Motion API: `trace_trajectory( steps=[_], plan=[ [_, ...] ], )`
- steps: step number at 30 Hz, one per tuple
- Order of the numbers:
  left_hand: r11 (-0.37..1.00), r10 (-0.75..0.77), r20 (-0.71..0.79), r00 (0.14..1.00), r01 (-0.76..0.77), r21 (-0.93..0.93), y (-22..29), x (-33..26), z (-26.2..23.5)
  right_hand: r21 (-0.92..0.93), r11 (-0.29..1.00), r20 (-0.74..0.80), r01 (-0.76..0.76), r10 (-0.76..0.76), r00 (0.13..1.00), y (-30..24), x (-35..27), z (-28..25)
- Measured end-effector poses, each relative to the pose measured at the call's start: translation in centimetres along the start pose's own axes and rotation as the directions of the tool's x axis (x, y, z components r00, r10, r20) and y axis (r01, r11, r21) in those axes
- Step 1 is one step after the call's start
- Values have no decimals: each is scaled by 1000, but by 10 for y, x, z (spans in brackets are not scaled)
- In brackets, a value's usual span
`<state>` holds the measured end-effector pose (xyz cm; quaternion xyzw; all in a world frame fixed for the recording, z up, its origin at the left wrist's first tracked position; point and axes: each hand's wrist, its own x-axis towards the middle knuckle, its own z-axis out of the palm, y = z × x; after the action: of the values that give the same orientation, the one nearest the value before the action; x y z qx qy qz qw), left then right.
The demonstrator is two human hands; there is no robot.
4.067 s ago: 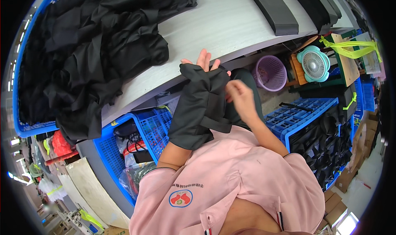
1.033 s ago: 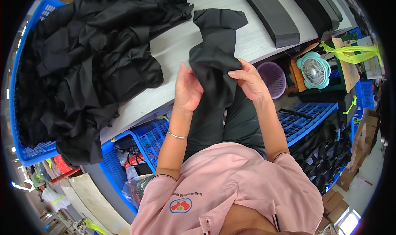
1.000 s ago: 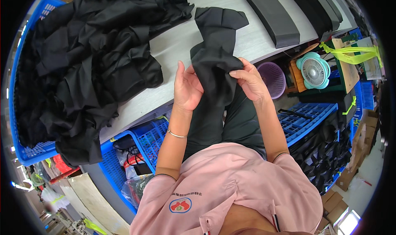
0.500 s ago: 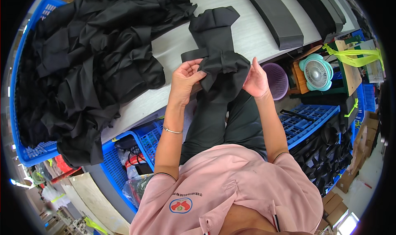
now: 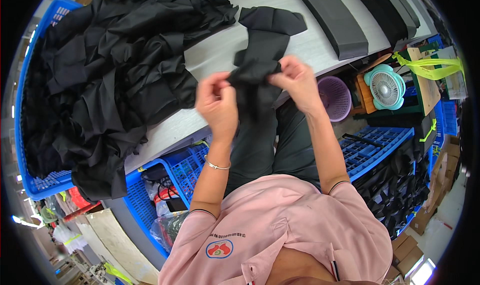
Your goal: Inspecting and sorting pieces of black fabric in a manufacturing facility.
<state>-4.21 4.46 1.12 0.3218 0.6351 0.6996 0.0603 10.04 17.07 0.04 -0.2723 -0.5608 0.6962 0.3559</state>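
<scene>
A black fabric piece (image 5: pixel 264 46) lies partly on the white table, its far end spread wide and its near end bunched and raised over my lap. My left hand (image 5: pixel 218 101) pinches the left edge of the bunched part. At the right edge, my right hand (image 5: pixel 296 81) grips the same cloth between thumb and fingers. Both hands are somewhat blurred. Close to my left lies a large heap of similar black fabric pieces (image 5: pixel 120 60), spilling over a blue basket (image 5: pixel 31 182).
Flat black panels (image 5: pixel 334 22) and a stack of them (image 5: pixel 387 12) rest on the table's far right. Beside the table are a purple basket (image 5: pixel 335 99) and a teal fan (image 5: pixel 385 86). Blue crates (image 5: pixel 375 147) with black pieces stand at my right.
My right hand has closed on the cloth and turned inward. The fabric's far end has shifted right, and its near part is lifted and bunched between my hands.
</scene>
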Motion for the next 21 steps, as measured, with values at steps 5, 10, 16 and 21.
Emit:
trace_trajectory(
  steps=[5, 10, 16, 21],
  plan=[
    [995, 99, -23, 995, -99, -25, 12, -6, -2, -854, 460, -139, 243, -652, 745, 5, 2, -6],
    [984, -171, 77, 982, 175, -40, -8, -14, 16, -612, 788, -231, 66, -258, 938, 27, -8, -12],
    [952, 96, 127, 987, -128, 280, -13, 17, 1, -853, 516, -74, 82, -274, 959, -3, 11, -57],
    [988, 22, 163, 986, -46, 145, -2, 12, 4, -804, 571, -82, 167, -385, 919, -30, 47, -109]
  ],
)
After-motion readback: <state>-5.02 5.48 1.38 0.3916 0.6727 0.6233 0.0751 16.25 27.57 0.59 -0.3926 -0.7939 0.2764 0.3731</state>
